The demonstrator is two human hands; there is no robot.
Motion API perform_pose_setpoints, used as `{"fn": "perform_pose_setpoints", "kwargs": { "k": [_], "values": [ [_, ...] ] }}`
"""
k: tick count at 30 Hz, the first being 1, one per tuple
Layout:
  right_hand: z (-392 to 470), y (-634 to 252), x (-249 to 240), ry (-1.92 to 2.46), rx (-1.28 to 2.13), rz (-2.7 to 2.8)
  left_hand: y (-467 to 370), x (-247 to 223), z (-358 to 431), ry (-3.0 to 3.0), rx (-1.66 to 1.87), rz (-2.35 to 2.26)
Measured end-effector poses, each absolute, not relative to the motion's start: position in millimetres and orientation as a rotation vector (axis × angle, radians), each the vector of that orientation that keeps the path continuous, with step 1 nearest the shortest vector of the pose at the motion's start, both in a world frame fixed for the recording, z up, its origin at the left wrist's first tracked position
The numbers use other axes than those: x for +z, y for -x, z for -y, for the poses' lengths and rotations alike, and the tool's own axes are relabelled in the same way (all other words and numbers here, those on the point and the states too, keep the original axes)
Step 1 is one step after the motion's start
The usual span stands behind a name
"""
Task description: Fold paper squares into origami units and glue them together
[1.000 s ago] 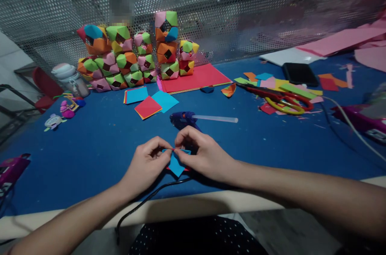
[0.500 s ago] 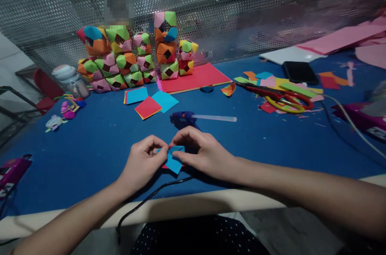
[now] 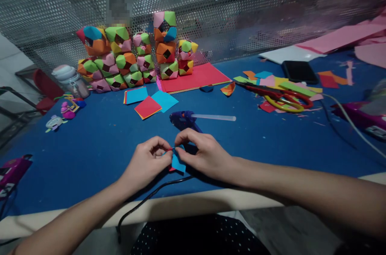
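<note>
Between my hands is a small folded paper piece (image 3: 179, 163), blue with red edges showing. My left hand (image 3: 152, 160) pinches its left side, thumb against fingers. From the right, my right hand (image 3: 203, 152) pinches its upper edge, fingertips close to those of the left. Much of the paper is hidden behind the fingers. Just beyond my right hand lies a blue glue gun (image 3: 182, 120) with a clear glue stick (image 3: 214, 117) sticking out of its back. Farther off are blue paper squares (image 3: 165, 100) and a red paper square (image 3: 148, 107).
Stacked folded-paper balls (image 3: 126, 64) stand at the back left, beside red sheets (image 3: 196, 78). To the right lie scissors (image 3: 285, 96) among paper scraps, and a black phone (image 3: 300, 72). A black cable (image 3: 150, 196) crosses the table's front edge. Small figures (image 3: 68, 109) sit at left.
Both hands have shifted slightly, the left one to the right, bringing the fingertips closer together. The folded paper has turned and moved a little right, with less of it showing.
</note>
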State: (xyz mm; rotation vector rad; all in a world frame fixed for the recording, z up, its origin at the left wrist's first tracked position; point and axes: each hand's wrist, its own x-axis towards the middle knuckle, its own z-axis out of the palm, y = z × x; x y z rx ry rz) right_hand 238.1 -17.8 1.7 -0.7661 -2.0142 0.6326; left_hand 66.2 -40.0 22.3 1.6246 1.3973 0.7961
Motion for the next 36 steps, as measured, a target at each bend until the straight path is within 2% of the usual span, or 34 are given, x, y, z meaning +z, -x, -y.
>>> {"fn": "perform_pose_setpoints", "kwargs": {
  "k": [4,12,21,31,36],
  "values": [
    [18.9,-237.6,3.0,0.778,0.646,2.032,-66.5,24.0,39.9,-1.645,0.822,-1.425],
    [17.1,-235.1,0.4,0.824,0.787,1.92,-64.2,24.3,39.5,-1.628,1.099,-1.485],
    [15.0,-238.8,-2.3,0.799,0.555,2.046,-71.1,30.3,40.9,-1.447,0.855,-1.379],
    [15.8,-235.9,-0.1,0.811,0.741,1.989,-66.1,24.2,36.0,-1.44,0.933,-1.459],
    [13.9,-237.0,-2.5,0.813,0.688,1.995,-67.6,26.4,35.7,-1.411,0.918,-1.434]
  ]
}}
